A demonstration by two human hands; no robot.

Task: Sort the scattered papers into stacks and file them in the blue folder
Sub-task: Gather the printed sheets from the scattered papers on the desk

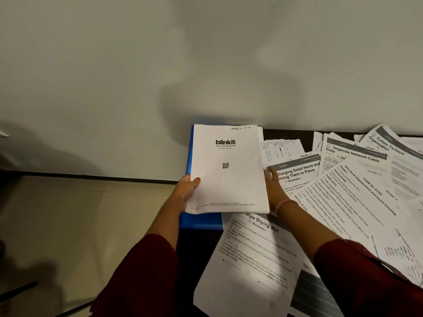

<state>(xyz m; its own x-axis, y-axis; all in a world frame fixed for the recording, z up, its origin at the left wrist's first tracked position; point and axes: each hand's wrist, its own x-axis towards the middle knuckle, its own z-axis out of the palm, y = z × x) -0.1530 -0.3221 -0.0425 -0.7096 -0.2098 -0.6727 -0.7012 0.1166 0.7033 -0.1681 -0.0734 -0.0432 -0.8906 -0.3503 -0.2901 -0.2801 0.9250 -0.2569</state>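
Note:
A squared stack of white papers, topped by a sheet printed "blinkit" with a QR code, lies over the blue folder, whose blue edges show along the stack's left side and under its bottom left corner. My left hand grips the stack's lower left edge, thumb on top. My right hand lies flat against the stack's right edge with straight fingers. Loose printed sheets lie scattered to the right, and a "Wipe Drying Mat" sheet lies in front.
The dark tabletop ends at its left edge near the folder, with beige floor beyond. A plain white wall stands directly behind the table. More overlapping sheets fill the table's far right.

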